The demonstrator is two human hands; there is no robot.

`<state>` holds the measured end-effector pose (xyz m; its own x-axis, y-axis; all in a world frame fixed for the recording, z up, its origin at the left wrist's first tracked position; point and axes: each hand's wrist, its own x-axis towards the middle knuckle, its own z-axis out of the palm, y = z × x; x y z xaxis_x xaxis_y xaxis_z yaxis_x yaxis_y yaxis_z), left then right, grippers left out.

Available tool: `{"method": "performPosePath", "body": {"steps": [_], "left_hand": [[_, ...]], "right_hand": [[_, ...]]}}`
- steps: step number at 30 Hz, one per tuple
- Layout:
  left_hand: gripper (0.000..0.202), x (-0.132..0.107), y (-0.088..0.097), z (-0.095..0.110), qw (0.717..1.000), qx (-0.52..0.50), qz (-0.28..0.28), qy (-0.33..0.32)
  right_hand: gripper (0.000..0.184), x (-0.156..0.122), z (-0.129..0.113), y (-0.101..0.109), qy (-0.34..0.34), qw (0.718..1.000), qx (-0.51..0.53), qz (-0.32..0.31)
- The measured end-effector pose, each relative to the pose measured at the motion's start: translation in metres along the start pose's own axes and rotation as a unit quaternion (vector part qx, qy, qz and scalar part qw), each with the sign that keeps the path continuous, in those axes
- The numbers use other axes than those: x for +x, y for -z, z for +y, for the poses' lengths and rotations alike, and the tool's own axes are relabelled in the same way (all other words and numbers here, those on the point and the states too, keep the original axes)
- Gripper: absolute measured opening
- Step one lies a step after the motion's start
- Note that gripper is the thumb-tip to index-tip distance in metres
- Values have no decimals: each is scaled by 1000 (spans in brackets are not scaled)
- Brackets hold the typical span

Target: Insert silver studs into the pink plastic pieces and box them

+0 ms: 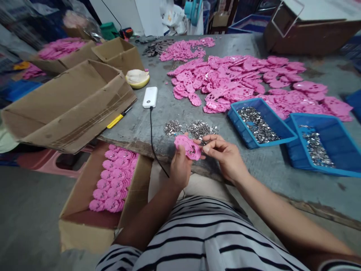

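Observation:
My left hand (pixel 179 167) grips a flat pink plastic piece (pixel 187 145) at the table's near edge. My right hand (pixel 225 156) is beside it, fingers pinched together at the piece's right side; what they pinch is too small to make out. Two small heaps of silver metal bits (pixel 189 128) lie on the grey table (pixel 169 109) just beyond my hands. A wide spread of the same pink pieces (pixel 239 79) covers the table further back.
Two blue trays (pixel 263 141) (pixel 338 131) with metal bits stand at the right. A white power bank (pixel 150 97) with a black cable lies left of centre. A cardboard box (pixel 81 226) with stacked pink pieces sits on the floor at my left. Open cartons (pixel 70 105) crowd the left.

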<state>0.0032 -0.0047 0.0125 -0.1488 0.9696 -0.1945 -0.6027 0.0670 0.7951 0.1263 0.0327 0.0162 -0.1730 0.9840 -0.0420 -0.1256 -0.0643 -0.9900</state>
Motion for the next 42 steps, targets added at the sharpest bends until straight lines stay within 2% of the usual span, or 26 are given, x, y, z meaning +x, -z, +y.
{"method": "performPosePath", "body": {"steps": [3,8,14,17,21,26,37,42], "left_hand": [[70,-2,-1,-4,998,-30,0,-46],[79,-4,-3,-11,995,-67,-25,-64],[92,-6,0,-13,998,27,-10,-56],[84,-7,2,-16,997,40,-17,-68],[68,-8,4,-18,995,-16,-55,-85],[72,-8,3,-15,995,-28,-55,-82],[61,-8,9,-21,993,-40,-72,-88],[64,-6,10,-24,995,-5,-48,-83]], "right_hand": [[18,-5,7,-9,2,1000,20,8],[19,-7,9,-20,18,998,66,9],[23,-7,4,-25,13,998,63,-7],[26,-7,4,-27,22,999,49,-3],[25,-8,6,-27,27,998,47,5],[25,-9,4,-28,24,997,77,-10],[24,-8,10,-27,18,998,67,8],[24,-7,16,-29,48,997,50,23]]}}
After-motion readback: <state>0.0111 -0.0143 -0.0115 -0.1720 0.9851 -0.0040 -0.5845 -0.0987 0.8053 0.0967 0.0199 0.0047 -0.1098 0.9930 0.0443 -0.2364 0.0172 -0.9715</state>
